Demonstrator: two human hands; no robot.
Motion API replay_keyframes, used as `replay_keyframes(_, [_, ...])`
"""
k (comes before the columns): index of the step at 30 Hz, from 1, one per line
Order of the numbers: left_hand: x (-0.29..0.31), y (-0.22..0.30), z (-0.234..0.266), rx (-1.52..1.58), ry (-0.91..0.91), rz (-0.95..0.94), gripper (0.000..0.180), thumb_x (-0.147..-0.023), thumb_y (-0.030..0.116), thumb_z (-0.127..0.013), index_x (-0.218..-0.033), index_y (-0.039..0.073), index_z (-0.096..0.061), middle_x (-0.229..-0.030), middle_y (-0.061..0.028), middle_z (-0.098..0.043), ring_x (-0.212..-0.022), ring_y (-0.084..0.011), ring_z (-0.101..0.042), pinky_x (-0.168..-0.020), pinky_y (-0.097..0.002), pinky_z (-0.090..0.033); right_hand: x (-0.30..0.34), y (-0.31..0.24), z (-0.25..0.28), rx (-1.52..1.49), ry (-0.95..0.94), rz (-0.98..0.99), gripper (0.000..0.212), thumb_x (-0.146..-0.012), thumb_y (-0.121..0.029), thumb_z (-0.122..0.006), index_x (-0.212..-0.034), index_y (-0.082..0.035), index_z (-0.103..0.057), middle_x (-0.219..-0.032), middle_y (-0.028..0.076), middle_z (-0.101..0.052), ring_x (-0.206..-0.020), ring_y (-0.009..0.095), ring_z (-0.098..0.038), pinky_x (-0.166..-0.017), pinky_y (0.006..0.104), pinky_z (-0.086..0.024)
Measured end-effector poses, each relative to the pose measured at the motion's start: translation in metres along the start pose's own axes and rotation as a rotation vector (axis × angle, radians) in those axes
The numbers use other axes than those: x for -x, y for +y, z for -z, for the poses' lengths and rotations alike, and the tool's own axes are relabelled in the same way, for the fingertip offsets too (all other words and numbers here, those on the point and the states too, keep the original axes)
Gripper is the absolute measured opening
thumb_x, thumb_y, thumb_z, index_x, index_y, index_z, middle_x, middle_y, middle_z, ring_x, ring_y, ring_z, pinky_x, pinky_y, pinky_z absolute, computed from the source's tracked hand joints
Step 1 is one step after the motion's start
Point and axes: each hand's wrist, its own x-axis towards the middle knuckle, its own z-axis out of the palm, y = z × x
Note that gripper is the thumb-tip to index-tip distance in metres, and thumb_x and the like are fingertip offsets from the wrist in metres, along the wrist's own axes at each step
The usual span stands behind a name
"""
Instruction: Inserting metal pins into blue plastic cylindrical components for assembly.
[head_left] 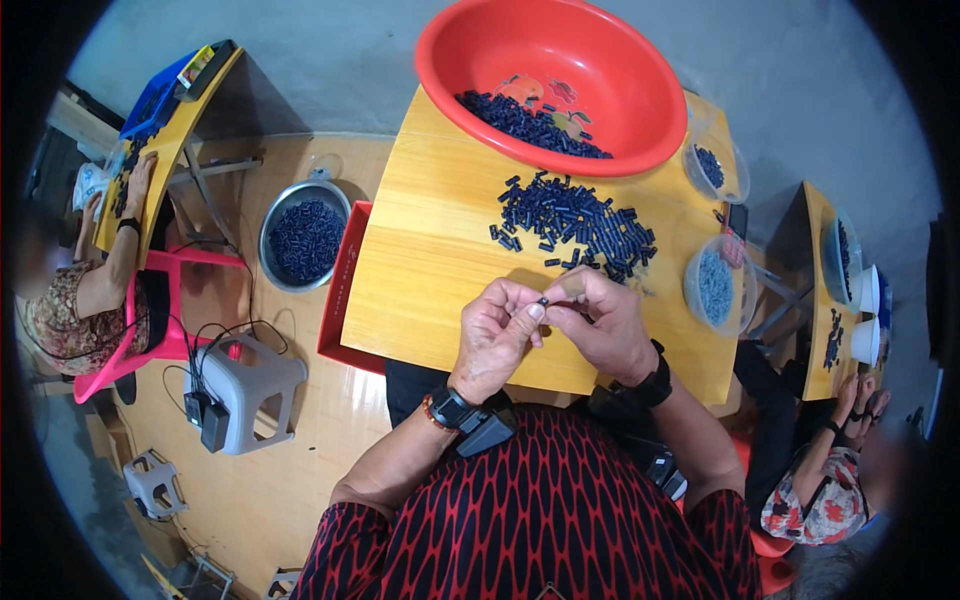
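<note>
Over the near part of the yellow wooden table (420,250), my two hands meet at the fingertips. My left hand (497,330) is closed in a pinch on a small dark cylindrical piece (543,301). My right hand (605,322) is closed against the same spot, thumb and forefinger pinched at the piece; whether it holds a second part is hidden by the fingers. Just beyond my hands lies a loose pile of short dark blue cylindrical pieces (580,222). More of these pieces lie inside the large red basin (620,100) at the table's far side.
Clear plastic tubs hold light blue-grey small parts (715,285) and dark pieces (708,168) on the right, near a phone-like device (735,222). A metal bowl (305,235) of dark pieces and a grey stool (250,385) stand left. Other people sit at tables on both sides.
</note>
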Motion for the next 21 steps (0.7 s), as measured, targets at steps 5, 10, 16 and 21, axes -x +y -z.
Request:
replay_keyframes(5, [0.0, 0.004, 0.006, 0.05, -0.007, 0.043, 0.005, -0.096, 0.003, -0.059, -0.098, 0.0, -0.057, -0.082, -0.0048, -0.064, -0.066, -0.0075, -0.057, -0.058, -0.0211, -0.049, -0.006, -0.003, 0.004, 0.136, -0.071, 0.074, 0.008, -0.086, 0.003, -0.062, -0.093, 0.002, -0.062, -0.092, 0.011, -0.063, -0.08, 0.017, -0.066, -0.068, 0.0301, -0.054])
replay_keyframes(10, [0.002, 0.018, 0.012, -0.047, 0.002, 0.028, 0.003, -0.096, 0.003, -0.06, -0.097, 0.001, -0.058, -0.079, -0.0032, -0.063, -0.063, -0.0063, -0.056, -0.056, -0.0214, -0.048, -0.016, -0.019, -0.004, 0.479, -0.128, 0.328, 0.011, -0.081, 0.001, -0.063, -0.092, 0.001, -0.064, -0.087, 0.014, -0.062, -0.074, 0.025, -0.064, -0.066, 0.0319, -0.051])
replay_keyframes(16, [-0.002, 0.027, 0.041, -0.267, 0.353, -0.214, 0.01, -0.094, 0.006, -0.064, -0.099, 0.002, -0.058, -0.082, -0.0014, -0.062, -0.066, -0.0061, -0.056, -0.06, -0.0217, -0.05, -0.054, -0.002, -0.011, 0.417, 0.044, 0.093, 0.011, -0.084, 0.002, -0.063, -0.094, 0.002, -0.067, -0.082, 0.016, -0.062, -0.076, 0.033, -0.064, -0.066, 0.0371, -0.051])
replay_keyframes(21, [0.002, 0.023, 0.041, -0.255, 0.398, -0.244, 0.011, -0.093, 0.007, -0.064, -0.1, 0.002, -0.058, -0.084, -0.0017, -0.062, -0.069, -0.0061, -0.057, -0.062, -0.0221, -0.051, -0.084, 0.003, -0.023, 0.623, -0.022, 0.229, 0.007, -0.084, 0.0, -0.062, -0.09, 0.001, -0.063, -0.086, 0.017, -0.06, -0.077, 0.038, -0.061, -0.068, 0.0423, -0.05])
